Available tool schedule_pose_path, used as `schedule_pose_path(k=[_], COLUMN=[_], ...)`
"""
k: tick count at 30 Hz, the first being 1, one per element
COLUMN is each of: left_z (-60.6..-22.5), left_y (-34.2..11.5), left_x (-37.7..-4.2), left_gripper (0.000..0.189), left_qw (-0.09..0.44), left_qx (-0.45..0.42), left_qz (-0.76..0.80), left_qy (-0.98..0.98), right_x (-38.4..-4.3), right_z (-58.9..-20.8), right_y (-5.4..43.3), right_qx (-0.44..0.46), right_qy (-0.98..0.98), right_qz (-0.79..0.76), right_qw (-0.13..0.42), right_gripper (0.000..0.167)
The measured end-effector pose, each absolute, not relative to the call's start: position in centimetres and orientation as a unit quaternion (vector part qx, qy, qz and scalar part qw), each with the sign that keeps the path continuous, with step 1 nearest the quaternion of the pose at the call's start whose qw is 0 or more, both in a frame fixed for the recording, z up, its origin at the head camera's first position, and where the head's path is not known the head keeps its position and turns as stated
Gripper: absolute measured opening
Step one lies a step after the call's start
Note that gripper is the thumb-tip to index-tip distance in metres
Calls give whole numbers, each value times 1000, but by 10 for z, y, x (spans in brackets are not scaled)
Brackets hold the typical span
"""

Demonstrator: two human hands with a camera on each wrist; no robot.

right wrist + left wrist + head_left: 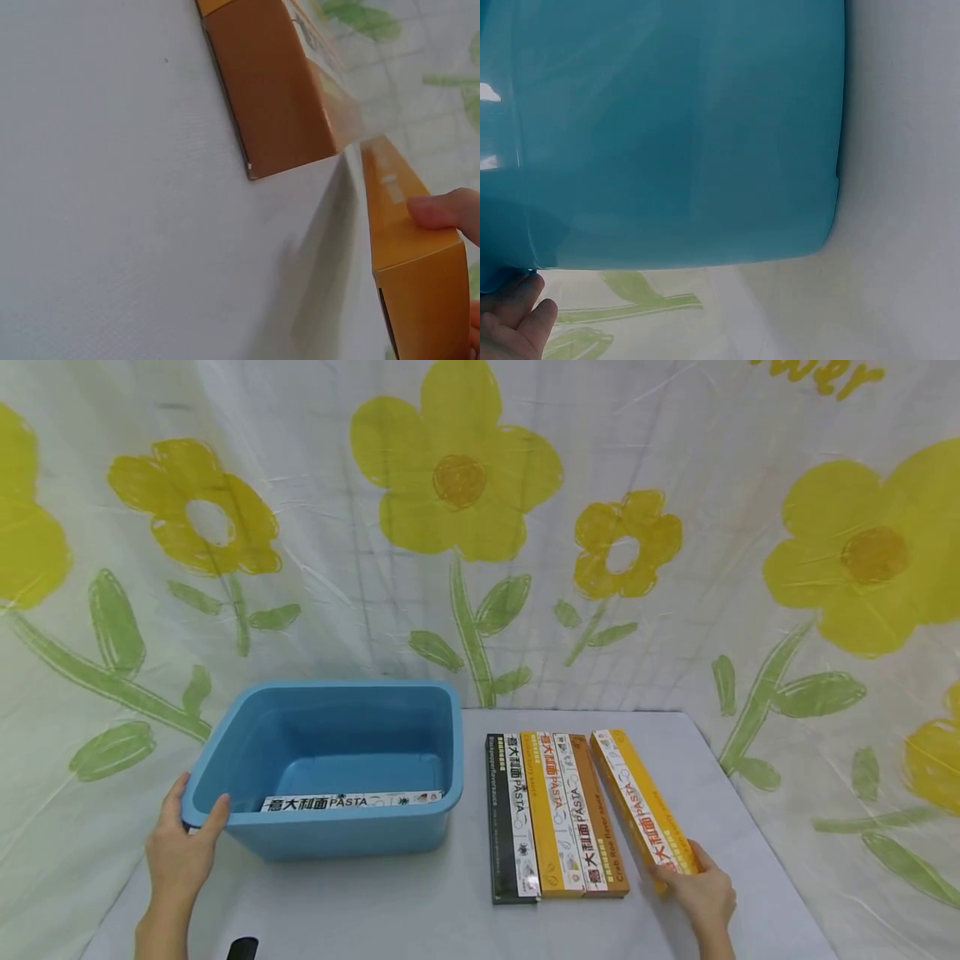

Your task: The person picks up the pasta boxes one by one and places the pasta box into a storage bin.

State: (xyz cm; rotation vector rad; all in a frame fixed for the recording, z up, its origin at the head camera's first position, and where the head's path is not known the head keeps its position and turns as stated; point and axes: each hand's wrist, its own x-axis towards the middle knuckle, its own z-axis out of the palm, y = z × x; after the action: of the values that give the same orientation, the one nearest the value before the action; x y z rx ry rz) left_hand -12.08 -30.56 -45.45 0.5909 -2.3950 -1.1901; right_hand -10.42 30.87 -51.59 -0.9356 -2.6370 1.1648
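And the right hand has it — thumb on one side, fingers on the other, pinching the near end of a yellow PASTA box that slants along the right of the row. Over on the left, the left hand clasps the near-left corner of the blue plastic basin, thumb over the rim, fingers outside. Inside, a white-sided pasta box lies along the near wall. Between basin and right hand, side by side on the white tabletop: black box, second yellow box, brown box — all lettered PASTA.
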Motion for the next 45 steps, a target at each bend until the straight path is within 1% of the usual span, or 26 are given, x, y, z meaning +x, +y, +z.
schedule_pose_path(k=[10,17,26,32,38,45], left_z=[-455,-455,-455,-455,-454,-455], left_y=[-307,-306,-306,-306,-305,-305], left_x=[-122,-122,-122,-121,-121,-120], left_gripper=[71,71,71,71,70,69], left_qw=[197,197,197,196,202,222], left_qx=[212,210,210,212,209,196], left_qz=[-424,-424,-423,-428,-431,-426], left_qy=[-858,-858,-859,-856,-854,-855], right_x=[-112,-115,-118,-122,-126,-131], right_z=[-486,-467,-441,-428,-420,-417], right_y=[309,304,289,273,259,242], right_qx=[-276,-255,-213,-161,-112,-41], right_qy=[-871,-867,-851,-847,-836,-811], right_qz=[396,418,475,502,536,583], right_qw=[89,98,65,62,46,31], right_gripper=[91,91,92,88,88,83])
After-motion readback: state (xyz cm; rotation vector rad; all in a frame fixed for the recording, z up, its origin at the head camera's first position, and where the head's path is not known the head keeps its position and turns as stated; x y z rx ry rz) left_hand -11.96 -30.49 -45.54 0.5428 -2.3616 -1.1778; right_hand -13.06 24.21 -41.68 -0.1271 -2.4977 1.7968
